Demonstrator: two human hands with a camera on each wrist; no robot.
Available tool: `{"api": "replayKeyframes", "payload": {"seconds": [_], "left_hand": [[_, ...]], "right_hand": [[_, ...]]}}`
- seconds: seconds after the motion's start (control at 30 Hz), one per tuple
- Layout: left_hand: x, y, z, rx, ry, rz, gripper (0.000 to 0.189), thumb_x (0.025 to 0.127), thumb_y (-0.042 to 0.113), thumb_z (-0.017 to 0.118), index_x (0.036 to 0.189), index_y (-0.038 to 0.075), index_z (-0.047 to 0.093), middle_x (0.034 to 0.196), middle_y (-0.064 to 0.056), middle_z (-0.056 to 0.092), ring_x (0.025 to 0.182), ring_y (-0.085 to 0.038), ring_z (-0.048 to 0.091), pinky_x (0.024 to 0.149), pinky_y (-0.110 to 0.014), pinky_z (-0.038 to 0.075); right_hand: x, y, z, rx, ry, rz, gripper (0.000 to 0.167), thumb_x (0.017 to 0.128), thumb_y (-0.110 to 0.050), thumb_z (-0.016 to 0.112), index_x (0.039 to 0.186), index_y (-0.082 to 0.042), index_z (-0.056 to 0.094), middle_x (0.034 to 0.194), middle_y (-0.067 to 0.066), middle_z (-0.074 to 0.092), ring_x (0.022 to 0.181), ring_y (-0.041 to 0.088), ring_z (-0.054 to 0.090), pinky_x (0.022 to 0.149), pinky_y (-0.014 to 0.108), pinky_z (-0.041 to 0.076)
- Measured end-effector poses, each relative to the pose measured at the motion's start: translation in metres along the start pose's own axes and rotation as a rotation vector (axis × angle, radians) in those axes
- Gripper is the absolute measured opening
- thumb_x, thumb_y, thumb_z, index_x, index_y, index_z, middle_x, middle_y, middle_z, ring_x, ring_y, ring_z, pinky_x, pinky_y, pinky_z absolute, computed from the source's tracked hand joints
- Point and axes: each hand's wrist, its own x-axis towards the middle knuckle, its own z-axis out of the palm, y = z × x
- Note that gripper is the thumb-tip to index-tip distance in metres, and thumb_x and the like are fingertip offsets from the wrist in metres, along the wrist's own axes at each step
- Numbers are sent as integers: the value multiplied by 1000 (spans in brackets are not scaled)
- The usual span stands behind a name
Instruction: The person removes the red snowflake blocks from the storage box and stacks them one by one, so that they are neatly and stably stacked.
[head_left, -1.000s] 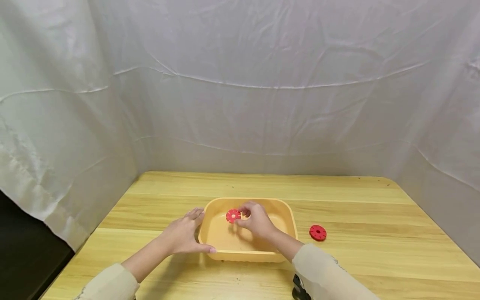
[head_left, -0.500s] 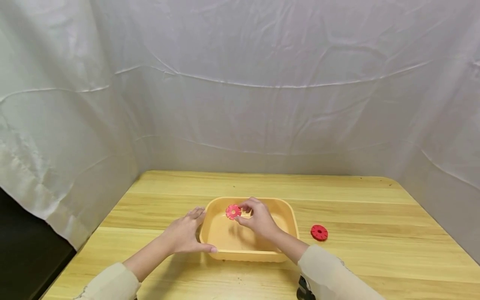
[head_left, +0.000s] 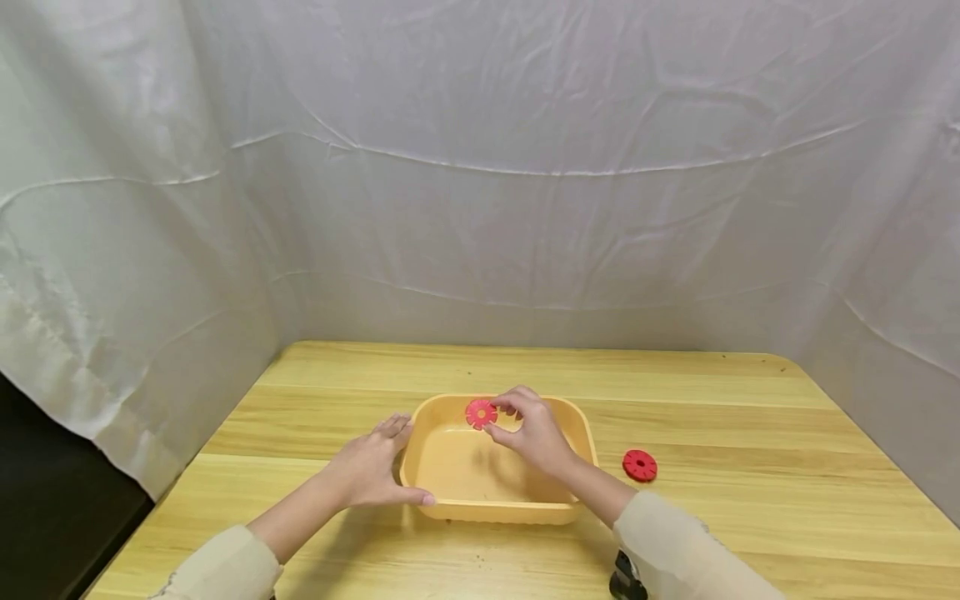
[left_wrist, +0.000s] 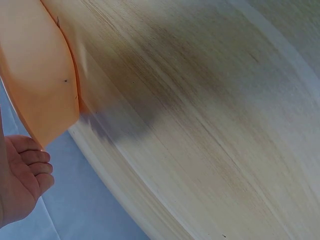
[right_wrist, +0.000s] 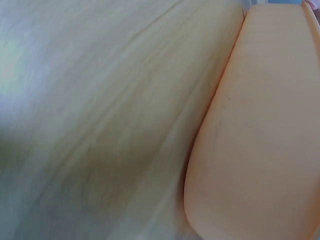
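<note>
A shallow yellow plastic basin [head_left: 502, 512] stands on the wooden table. My left hand [head_left: 365, 472] holds its left end, thumb on the front rim and the other fingers by the far left corner. In the left wrist view, bent fingers [left_wrist: 37, 162] show at the corner of the basin [left_wrist: 45, 85]. Over the basin, my right hand [head_left: 538, 435] pinches a red slotted disc [head_left: 481, 414] between thumb and fingers, its flat face towards the head camera. The right wrist view shows only the outer wall of the basin [right_wrist: 255, 130] and the table; the disc is hidden there.
Right of the basin, another red slotted disc [head_left: 640, 466] lies on the table [head_left: 720, 517]; whether it is one or a stack I cannot tell. Pale cloth [head_left: 525, 233] hangs behind and at both sides. A small black object [head_left: 627, 579] shows under the right sleeve.
My right hand has risen slightly and shifted right, bringing the pinched disc up towards the basin's back wall. The left hand keeps its place on the basin.
</note>
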Motion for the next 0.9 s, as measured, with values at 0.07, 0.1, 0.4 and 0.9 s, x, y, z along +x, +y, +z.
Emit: {"api": "replayKeyframes", "payload": {"seconds": [0.07, 0.1, 0.4, 0.9], "left_hand": [[0, 0, 0, 1, 2, 2, 109, 64, 72, 63, 136, -6, 40, 143, -25, 38, 133, -40, 36, 99, -56, 41], [0, 0, 0, 2, 3, 3, 109, 65, 72, 63, 136, -6, 40, 143, -25, 38, 133, -40, 36, 99, -56, 41], [0, 0, -1, 7, -4, 5, 108, 65, 72, 63, 135, -7, 41, 143, -25, 38, 133, -40, 36, 99, -56, 42], [0, 1, -1, 20, -13, 0, 110, 65, 73, 62, 136, -8, 40, 144, -25, 37, 133, -40, 35, 101, -54, 41]], "right_hand": [[0, 2, -2, -12, 22, -29, 27, 66, -3, 80, 89, 1, 68, 77, 9, 62, 71, 22, 56, 61, 24, 51], [0, 3, -3, -16, 31, -38, 27, 65, -3, 81, 89, 1, 68, 78, 9, 62, 71, 22, 57, 61, 22, 50], [-2, 6, -10, -26, 76, -105, 28, 66, -4, 81, 89, 2, 67, 79, 8, 63, 72, 20, 57, 61, 27, 52], [-10, 13, -22, -72, 112, -147, 29, 65, -5, 82, 90, 1, 68, 80, 8, 64, 74, 20, 59, 62, 30, 52]]}}
